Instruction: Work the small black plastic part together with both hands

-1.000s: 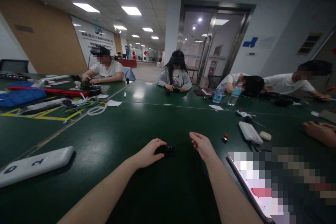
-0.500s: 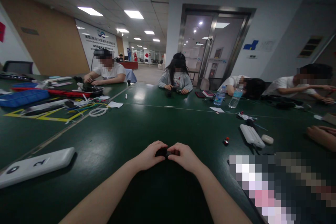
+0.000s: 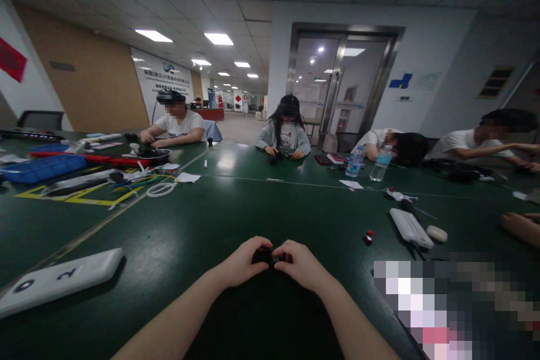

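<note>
My left hand (image 3: 241,265) curls its thumb and fingers around a small black object (image 3: 265,257) just above or on the green table, in the lower middle of the head view. From the other side my right hand (image 3: 302,265) grips the same dark piece, thumb and fingertips closed on its right end. Between the hands the object is partly hidden and too dark to name its kind. A small reddish spot shows beneath the right fingers.
A white device marked 2 (image 3: 67,278) lies at left. A small red-and-black item (image 3: 368,237), a white power bank (image 3: 410,228) and a pixelated dark-edged thing (image 3: 422,304) are at right. Two bottles (image 3: 380,164), a blue tray (image 3: 44,169) and seated people are farther off.
The whole scene sits slightly lower in the picture, as the head has tilted up a little. Both hands keep hold of the black object, with only small finger shifts.
</note>
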A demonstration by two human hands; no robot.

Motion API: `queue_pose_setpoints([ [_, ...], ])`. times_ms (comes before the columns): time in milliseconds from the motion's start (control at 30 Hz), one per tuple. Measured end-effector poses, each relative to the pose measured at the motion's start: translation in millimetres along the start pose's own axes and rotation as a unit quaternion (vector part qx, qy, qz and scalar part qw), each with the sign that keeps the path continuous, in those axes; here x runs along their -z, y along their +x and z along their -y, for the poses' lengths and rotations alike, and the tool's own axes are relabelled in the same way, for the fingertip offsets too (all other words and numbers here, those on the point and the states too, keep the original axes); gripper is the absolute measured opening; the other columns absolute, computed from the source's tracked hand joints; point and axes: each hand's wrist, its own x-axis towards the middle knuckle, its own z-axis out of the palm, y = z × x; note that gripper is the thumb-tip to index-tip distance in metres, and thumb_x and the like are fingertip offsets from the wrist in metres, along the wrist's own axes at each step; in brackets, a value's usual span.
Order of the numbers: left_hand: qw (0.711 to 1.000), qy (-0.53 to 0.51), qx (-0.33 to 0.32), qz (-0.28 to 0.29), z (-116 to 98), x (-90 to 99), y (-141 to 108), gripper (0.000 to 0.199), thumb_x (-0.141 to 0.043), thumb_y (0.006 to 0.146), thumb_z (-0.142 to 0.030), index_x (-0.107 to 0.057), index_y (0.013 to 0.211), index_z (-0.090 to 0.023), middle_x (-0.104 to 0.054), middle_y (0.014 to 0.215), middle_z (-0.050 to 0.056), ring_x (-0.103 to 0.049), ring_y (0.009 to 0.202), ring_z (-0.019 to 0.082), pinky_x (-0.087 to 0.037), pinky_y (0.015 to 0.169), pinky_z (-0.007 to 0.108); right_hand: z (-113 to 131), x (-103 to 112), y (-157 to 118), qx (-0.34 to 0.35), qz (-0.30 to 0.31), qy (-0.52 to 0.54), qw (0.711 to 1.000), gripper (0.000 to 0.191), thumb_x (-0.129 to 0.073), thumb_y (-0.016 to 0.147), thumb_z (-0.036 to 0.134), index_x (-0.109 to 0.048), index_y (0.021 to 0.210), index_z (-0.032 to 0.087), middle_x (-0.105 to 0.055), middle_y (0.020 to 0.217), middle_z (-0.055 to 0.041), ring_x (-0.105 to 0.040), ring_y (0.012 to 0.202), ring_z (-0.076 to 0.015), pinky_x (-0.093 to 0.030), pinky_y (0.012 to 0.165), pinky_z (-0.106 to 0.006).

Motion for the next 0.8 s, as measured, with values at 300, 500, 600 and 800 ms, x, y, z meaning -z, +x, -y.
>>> queue_pose_setpoints([
  [300,0.999,0.014,-0.03,0.007,5.0,-1.6,0.0,0.024,-0.058,0.078,-0.019,-0.059,0.102,-0.024,-0.052,0.109,0.002,-0.049,0.099,0.016,-0.042,0.089,0.032,-1.5,-2.4,3.9,-0.014,-0.003,-0.017,1.0,0.018,-0.063,0.075,0.027,-0.07,0.091,0.029,-0.056,0.095,-0.0005,-0.053,0.083,-0.0168,-0.041,0.071,-0.029],
  [500,0.996,0.063,-0.055,0.038,5.7,-3.9,1.6,0.027,-0.056,0.082,-0.022,-0.066,0.103,-0.034,-0.05,0.113,0.001,-0.047,0.107,0.018,-0.038,0.094,0.033,-9.6,-2.5,6.9,0.002,0.011,-0.009,1.0,0.023,-0.065,0.073,0.031,-0.07,0.095,0.031,-0.056,0.093,-0.0004,-0.053,0.08,-0.0161,-0.041,0.069,-0.028],
  [600,0.991,0.12,-0.049,0.033,11.5,8.6,0.7,0.031,-0.055,0.081,-0.024,-0.066,0.107,-0.038,-0.051,0.114,0.001,-0.049,0.107,0.019,-0.038,0.094,0.034,-20.1,-0.8,9.8,0.001,-0.024,0.021,0.999,0.036,-0.065,0.071,0.029,-0.066,0.108,0.029,-0.058,0.092,-0.0014,-0.054,0.078,-0.0161,-0.042,0.069,-0.028],
  [800,0.942,0.23,0.195,-0.149,76.2,84.4,-26.8,0.038,-0.043,0.085,-0.031,-0.058,0.12,-0.035,-0.056,0.114,0.005,-0.054,0.103,0.023,-0.042,0.088,0.035,-58.3,17.8,15.6,-0.094,-0.196,0.105,0.97,0.025,-0.058,0.078,0.029,-0.067,0.1,0.023,-0.064,0.095,-0.0032,-0.06,0.089,-0.02,-0.045,0.078,-0.034],
])
